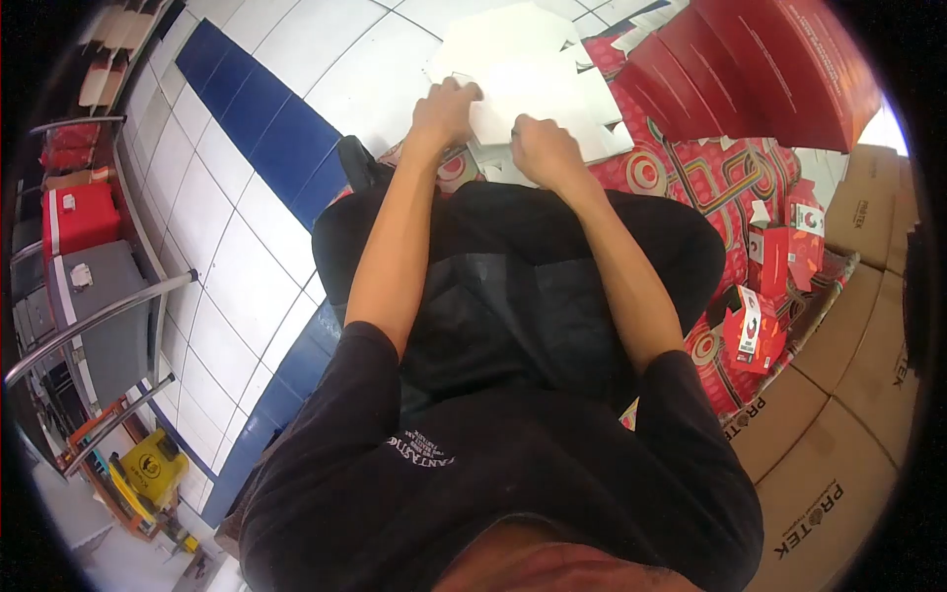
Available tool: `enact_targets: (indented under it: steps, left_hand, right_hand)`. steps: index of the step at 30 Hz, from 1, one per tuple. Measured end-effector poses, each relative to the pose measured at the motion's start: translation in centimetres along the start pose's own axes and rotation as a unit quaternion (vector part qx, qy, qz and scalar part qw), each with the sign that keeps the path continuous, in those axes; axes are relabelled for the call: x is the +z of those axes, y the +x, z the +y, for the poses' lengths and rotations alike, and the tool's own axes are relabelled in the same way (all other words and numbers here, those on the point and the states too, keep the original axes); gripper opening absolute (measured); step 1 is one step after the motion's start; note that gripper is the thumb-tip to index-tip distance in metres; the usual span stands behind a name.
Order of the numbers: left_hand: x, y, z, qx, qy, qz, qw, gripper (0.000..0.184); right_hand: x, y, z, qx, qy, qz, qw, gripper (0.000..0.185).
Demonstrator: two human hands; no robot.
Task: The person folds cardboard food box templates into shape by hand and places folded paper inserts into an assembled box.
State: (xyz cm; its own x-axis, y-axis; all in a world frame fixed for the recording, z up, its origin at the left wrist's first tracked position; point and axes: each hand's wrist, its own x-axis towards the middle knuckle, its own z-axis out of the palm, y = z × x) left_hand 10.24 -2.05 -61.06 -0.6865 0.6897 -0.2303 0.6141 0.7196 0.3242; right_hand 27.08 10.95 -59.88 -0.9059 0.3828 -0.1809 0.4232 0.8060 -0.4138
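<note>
White die-cut cardboard blank (538, 74) lay unassembled at upper centre of the frame, partly over a red patterned cloth (722, 192). Left hand (446, 116) was at the blank's left margin, fingers bent and close together; right hand (548, 152) was at its lower edge, fingers curled in. Could not tell whether either had clamped the card or only pressed on it; fingertips hidden, surface overexposed. Notched tabs showed along the right side. Red printed panels (769, 64) stood at upper right; a small red box (771, 340) sat at lower right on the cloth. Step in hand, by judgement: working the blank's edges. Next move probably called for a steadying left hand and even right-hand pressure along a crease.
</note>
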Motion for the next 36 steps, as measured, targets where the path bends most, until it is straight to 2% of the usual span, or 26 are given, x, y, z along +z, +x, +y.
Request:
enact_targets:
  steps: [1,2,3,5,6,8,9,11,15,17,18,20,21,23,24,26,27,28,29,30,31,32,34,35,36]
  left_hand:
    - [-0.2,-0.1,0.1,0.076,0.004,0.043,0.996,0.033]
    - [-0.4,-0.2,0.2,0.152,0.007,0.086,0.985,0.037]
    - [-0.7,-0.2,0.2,0.152,0.006,0.086,0.985,0.037]
    - [-1.6,-0.2,0.4,0.267,0.029,0.160,0.950,0.045]
    - [-2.3,-0.6,0.6,0.267,0.026,0.160,0.950,0.045]
    - [-3.7,-1.3,0.9,0.261,-0.044,0.043,0.963,0.046]
    - [-4.2,-1.3,1.0,0.263,-0.044,0.042,0.963,0.046]
    - [-5.4,-1.5,0.8,0.219,-0.187,-0.109,0.951,0.043]
    - [-6.1,-1.8,1.0,0.207,-0.209,-0.113,0.949,0.041]
    - [-5.7,-1.5,0.8,0.213,-0.186,-0.129,0.950,0.040]
    - [-5.4,-1.4,0.7,0.214,-0.186,-0.129,0.950,0.040]
    - [-4.5,-1.0,0.4,0.225,-0.156,-0.109,0.956,0.036]
    - [-4.0,-0.8,0.3,0.226,-0.155,-0.110,0.955,0.036]
    - [-3.1,-0.5,0.2,0.224,-0.131,-0.035,0.965,0.030]
    - [-3.8,-0.8,1.0,0.223,-0.130,-0.034,0.965,0.030]
    - [-5.2,-1.6,2.9,0.164,-0.126,0.024,0.978,0.030]
    - [-6.1,-2.0,3.4,0.162,-0.127,0.025,0.978,0.030]
    - [-7.1,-2.2,3.9,0.214,-0.134,0.174,0.952,0.032]
    - [-7.9,-2.4,4.5,0.263,-0.138,0.317,0.901,0.034]
    - [-8.7,-2.6,4.9,0.265,-0.138,0.316,0.900,0.034]
    - [-9.6,-2.9,5.1,0.271,-0.100,0.396,0.871,0.035]
    - [-10.3,-3.3,5.1,0.275,-0.060,0.473,0.835,0.036]
    - [-10.6,-4.3,5.1,0.271,-0.029,0.484,0.831,0.037]
    - [-10.3,-4.6,4.8,0.270,-0.060,0.400,0.874,0.036]
    - [-10.0,-4.8,4.7,0.266,-0.091,0.311,0.908,0.036]
  right_hand:
    - [-1.8,-0.5,-0.8,0.022,0.010,0.046,0.999,0.029]
    - [-3.5,-0.9,-1.2,0.021,0.009,0.045,0.999,0.029]
    - [-5.3,-1.3,-1.2,0.014,0.043,0.047,0.998,0.026]
    - [-7.8,-1.7,-0.8,0.015,0.114,0.056,0.992,0.024]
    - [-8.2,-1.7,-0.4,0.016,0.112,0.055,0.992,0.024]
    - [-8.8,-1.4,0.6,-0.002,0.214,0.032,0.976,0.026]
    - [-8.5,-1.0,1.7,0.000,0.214,0.033,0.976,0.026]
    - [-7.2,-0.2,2.8,-0.040,0.368,0.040,0.928,0.027]
    - [-7.0,-0.3,3.5,-0.018,0.343,0.001,0.939,0.027]
    - [-7.2,-0.2,3.3,0.031,0.390,-0.068,0.918,0.027]
    - [-7.3,-0.2,3.1,0.032,0.391,-0.068,0.918,0.027]
    - [-7.6,-0.2,2.5,0.149,0.466,-0.105,0.866,0.026]
    - [-7.5,-0.2,2.4,0.150,0.467,-0.104,0.866,0.026]
    - [-7.1,-0.1,2.0,0.062,0.464,-0.016,0.884,0.024]
    - [-7.3,-0.1,1.3,0.060,0.464,-0.017,0.884,0.024]
    - [-8.2,-0.6,0.0,-0.077,0.436,0.134,0.887,0.021]
    - [-9.8,-1.3,-0.7,-0.096,0.415,0.143,0.893,0.014]
    - [-10.9,-1.7,-1.3,-0.097,0.414,0.142,0.894,0.014]
    - [-11.8,-2.1,-1.9,-0.174,0.388,0.243,0.872,0.012]
    - [-12.4,-2.2,-2.1,-0.246,0.357,0.339,0.835,0.014]
    - [-13.1,-2.3,-1.5,-0.288,0.271,0.364,0.843,0.021]
    - [-13.2,-2.3,-1.3,-0.287,0.271,0.366,0.843,0.021]
    - [-13.3,-2.6,-1.1,-0.294,0.090,0.445,0.841,0.024]
    - [-13.1,-2.5,-0.8,-0.293,0.089,0.447,0.841,0.024]
    - [-12.6,-2.4,-0.3,-0.250,0.116,0.421,0.864,0.022]
